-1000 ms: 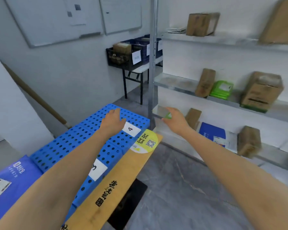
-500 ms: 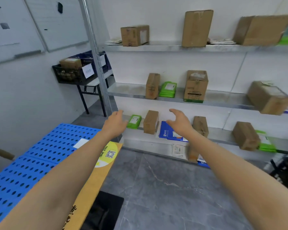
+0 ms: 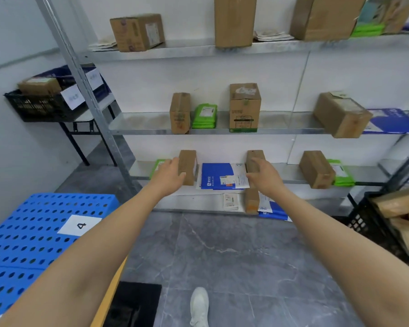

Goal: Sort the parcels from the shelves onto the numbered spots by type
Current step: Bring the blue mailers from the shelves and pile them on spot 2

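Both my arms reach to the lower shelf [image 3: 288, 172]. My left hand [image 3: 168, 177] lies against the left side of a small upright cardboard box [image 3: 188, 165], thumb at its front edge. Across the front of a second small cardboard box [image 3: 254, 159] rest the fingers of my right hand [image 3: 263, 177]. A blue mailer [image 3: 216, 174] lies flat between the two boxes. Behind my left hand a green packet [image 3: 156, 164] is partly hidden. The blue perforated pallet [image 3: 28, 234] at lower left carries a label marked 4 [image 3: 80, 225].
More cardboard boxes, green packets and blue mailers sit on the middle shelf [image 3: 281, 131] and the top shelf. A black crate [image 3: 36, 107] stands on a table at left; another black crate [image 3: 361, 220] holds brown parcels at right. A black mat [image 3: 135, 303] lies on the grey floor.
The view has swung from the blue pallet to the shelves. Both hands moved forward and down from mid-air onto the two small boxes on the lower shelf.
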